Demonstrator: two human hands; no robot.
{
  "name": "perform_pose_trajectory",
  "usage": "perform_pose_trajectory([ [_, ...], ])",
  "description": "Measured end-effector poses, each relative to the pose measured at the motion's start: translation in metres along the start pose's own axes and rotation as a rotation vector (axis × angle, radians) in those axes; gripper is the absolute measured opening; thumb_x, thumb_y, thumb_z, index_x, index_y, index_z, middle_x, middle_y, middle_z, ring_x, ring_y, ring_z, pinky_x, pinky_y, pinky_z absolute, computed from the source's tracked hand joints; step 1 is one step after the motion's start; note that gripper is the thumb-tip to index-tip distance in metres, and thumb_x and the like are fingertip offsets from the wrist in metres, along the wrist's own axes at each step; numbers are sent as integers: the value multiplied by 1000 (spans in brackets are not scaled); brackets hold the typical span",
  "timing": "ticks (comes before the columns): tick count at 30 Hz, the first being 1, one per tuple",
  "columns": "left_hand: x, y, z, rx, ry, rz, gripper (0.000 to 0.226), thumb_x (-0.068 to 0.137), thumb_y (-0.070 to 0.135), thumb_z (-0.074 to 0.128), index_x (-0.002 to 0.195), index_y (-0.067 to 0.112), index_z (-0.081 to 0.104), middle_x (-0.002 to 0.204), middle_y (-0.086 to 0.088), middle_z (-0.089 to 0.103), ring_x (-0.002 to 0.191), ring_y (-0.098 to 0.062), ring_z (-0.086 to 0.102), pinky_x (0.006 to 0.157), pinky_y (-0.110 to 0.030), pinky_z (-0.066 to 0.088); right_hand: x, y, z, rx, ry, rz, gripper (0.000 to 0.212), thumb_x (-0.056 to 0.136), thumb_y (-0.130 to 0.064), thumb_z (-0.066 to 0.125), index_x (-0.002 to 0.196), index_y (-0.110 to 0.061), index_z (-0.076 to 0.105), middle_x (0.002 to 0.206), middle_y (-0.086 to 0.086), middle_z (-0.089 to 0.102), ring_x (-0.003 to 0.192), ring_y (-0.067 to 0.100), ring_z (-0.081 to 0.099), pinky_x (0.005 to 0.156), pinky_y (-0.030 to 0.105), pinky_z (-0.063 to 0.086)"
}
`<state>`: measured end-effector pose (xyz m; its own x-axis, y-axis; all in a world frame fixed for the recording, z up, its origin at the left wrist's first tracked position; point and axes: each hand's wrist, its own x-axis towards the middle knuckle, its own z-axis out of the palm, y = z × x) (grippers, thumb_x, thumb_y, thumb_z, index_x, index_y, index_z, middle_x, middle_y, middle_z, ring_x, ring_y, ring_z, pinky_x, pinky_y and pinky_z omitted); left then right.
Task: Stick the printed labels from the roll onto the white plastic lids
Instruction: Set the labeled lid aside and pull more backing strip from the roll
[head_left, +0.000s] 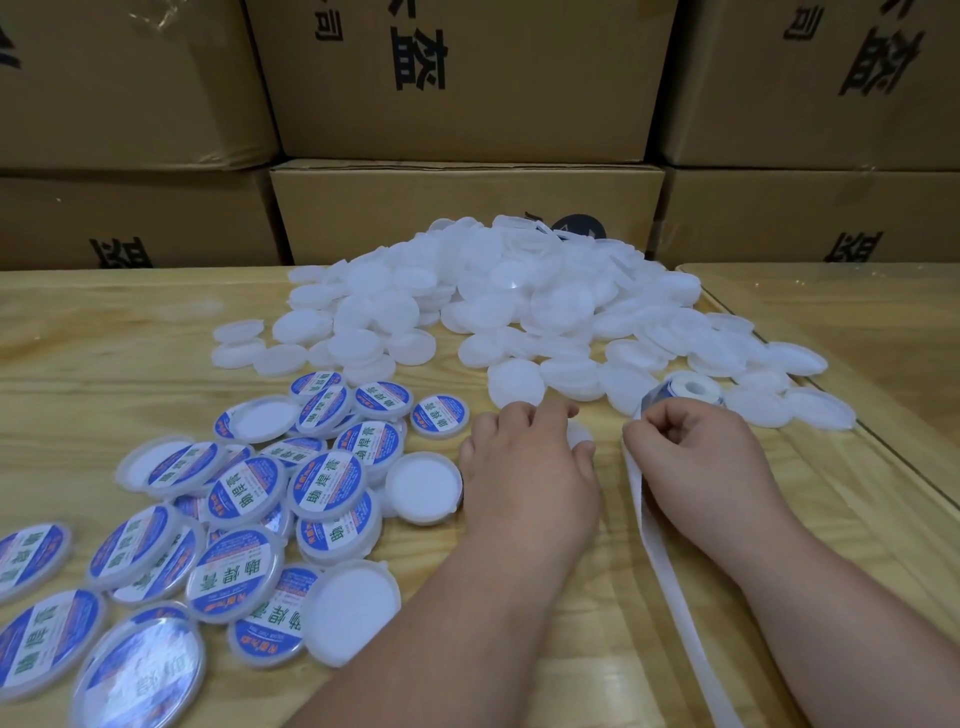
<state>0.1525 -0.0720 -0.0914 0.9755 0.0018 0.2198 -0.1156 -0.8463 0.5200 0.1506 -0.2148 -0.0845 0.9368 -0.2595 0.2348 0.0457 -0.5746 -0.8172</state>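
Note:
A big heap of plain white plastic lids (498, 291) covers the far middle of the wooden table (104, 332). Lids with blue and white printed labels (249, 519) lie scattered at the near left. My left hand (524, 478) lies over one white lid (581, 432), whose edge shows under the fingers. The label roll (685, 392) sits just beyond my right hand (696, 457). That hand's curled fingers pinch the strip at the roll, where a blue label edge shows. The empty backing strip (670, 582) trails toward me.
Stacked brown cardboard boxes (467, 213) with black print wall off the table's far side. A glass sheet edge (883, 447) runs diagonally across the table at the right. Bare wood lies between my forearms and at the far left.

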Motion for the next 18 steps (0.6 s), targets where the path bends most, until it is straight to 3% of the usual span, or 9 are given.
perform_pose_trajectory([
  [5,2,-1,-2,-102,-3,12,44,92,43,62,133,45,44,130,8,50,124,-20,43,104,-35,34,0,0,0,25,-8,0,21,84,-19,60,67,-8,57,41,-13,38,37,6,36,37,15,31],
  [8,3,-2,-2,-329,-18,54,53,87,29,72,128,49,46,123,15,41,107,6,47,86,-8,36,-1,-1,0,41,-6,2,21,85,-18,60,69,-6,58,41,-13,38,38,6,35,37,15,31],
  [10,4,-2,-2,-403,-15,74,52,87,24,71,126,49,48,121,15,41,93,14,45,75,2,32,-1,-1,0,60,-10,1,20,85,-17,61,69,-6,58,41,-13,38,37,6,34,37,14,29],
  [13,6,-1,-4,-428,-6,115,37,96,20,61,128,37,60,125,9,56,103,5,46,79,8,26,-3,-2,0,96,-43,-15,23,85,-16,60,64,-10,54,42,-12,37,38,6,32,38,15,26],
  [15,6,-1,-5,-447,-20,134,33,99,18,56,128,31,64,126,7,59,107,10,41,80,10,23,-3,-2,-1,129,-76,-32,24,86,-15,61,64,-10,52,45,-11,35,41,6,30,40,17,27],
  [18,5,0,-7,-581,6,108,32,101,20,56,127,35,67,118,11,56,96,18,45,81,8,28,-4,-3,-1,179,-104,-69,23,89,-16,63,68,-12,56,47,-12,36,42,5,31,41,14,26],
])
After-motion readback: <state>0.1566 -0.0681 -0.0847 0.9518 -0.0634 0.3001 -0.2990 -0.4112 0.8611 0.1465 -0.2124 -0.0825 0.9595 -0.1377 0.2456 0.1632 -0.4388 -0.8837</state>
